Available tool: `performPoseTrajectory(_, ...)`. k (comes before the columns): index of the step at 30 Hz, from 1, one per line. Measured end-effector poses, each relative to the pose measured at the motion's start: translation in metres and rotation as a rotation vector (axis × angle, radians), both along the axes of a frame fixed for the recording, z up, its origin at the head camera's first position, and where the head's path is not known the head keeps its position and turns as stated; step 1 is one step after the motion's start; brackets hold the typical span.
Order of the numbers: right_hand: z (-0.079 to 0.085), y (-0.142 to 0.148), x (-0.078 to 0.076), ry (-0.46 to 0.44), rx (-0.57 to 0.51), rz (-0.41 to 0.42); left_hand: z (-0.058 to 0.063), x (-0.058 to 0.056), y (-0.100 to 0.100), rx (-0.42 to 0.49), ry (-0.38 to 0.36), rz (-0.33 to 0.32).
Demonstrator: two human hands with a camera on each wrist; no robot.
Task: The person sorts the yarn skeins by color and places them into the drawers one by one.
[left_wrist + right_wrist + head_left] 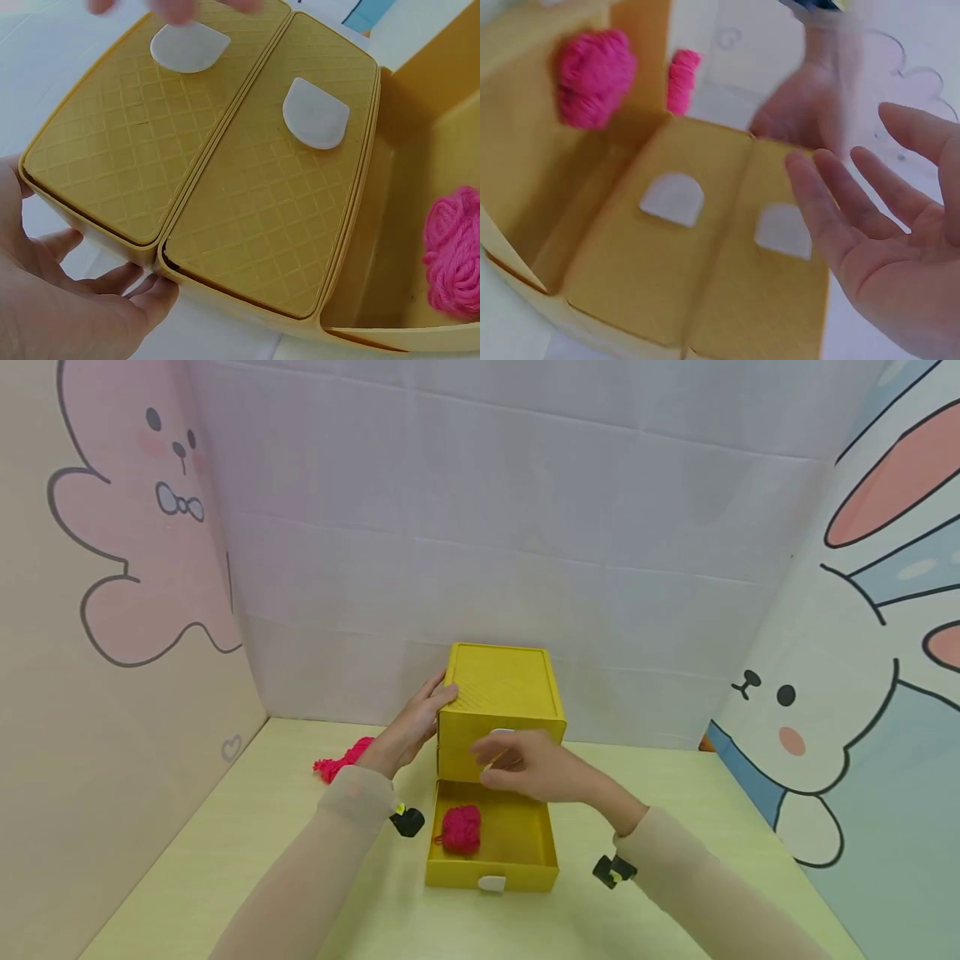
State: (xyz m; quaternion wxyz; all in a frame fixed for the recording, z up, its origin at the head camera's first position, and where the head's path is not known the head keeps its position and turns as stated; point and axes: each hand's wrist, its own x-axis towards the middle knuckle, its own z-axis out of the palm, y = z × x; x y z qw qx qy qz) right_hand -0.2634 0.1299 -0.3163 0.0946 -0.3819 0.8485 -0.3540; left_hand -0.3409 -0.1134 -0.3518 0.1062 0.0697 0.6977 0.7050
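A yellow drawer box (504, 681) stands near the back wall, its bottom drawer (519, 835) pulled out. Inside that drawer, toward its left, lies a bundle of pink yarn (461, 829). My left hand (408, 733) holds the box by its upper left edge, thumb near the top and fingers against the side. Before the upper drawers hovers my right hand (885, 240), its fingers loosely bent with nothing between them. Two closed drawers show white tabs (315, 112) in the left wrist view. The right hand partly hides these fronts in the head view.
More pink yarn (341, 763) lies on the pale table (247, 860) left of the box, partly covered by my left hand. A white cloth wall (510, 527) rises behind, with cartoon-printed panels at both sides.
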Motion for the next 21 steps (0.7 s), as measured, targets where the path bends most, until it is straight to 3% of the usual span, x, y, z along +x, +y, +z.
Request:
performPoseTrajectory(4, 0.024, 0.016, -0.006, 0.015, -0.084, -0.096, 0.000, 0.000, 0.001, 0.005, -0.002, 0.003)
performPoseTrajectory(8, 0.034, 0.032, -0.017, 0.060, -0.180, -0.225, 0.000, 0.000, 0.001, 0.001, 0.003, 0.000)
performPoseTrajectory(15, 0.018, 0.048, -0.045, 0.138, -0.290, -0.484, 0.001, 0.001, 0.000, -0.001, 0.003, 0.002)
performPoseTrajectory(21, -0.002, 0.053, -0.062, 0.005, -0.367, -0.638, 0.000, 0.001, 0.000, -0.003, 0.002, -0.005)
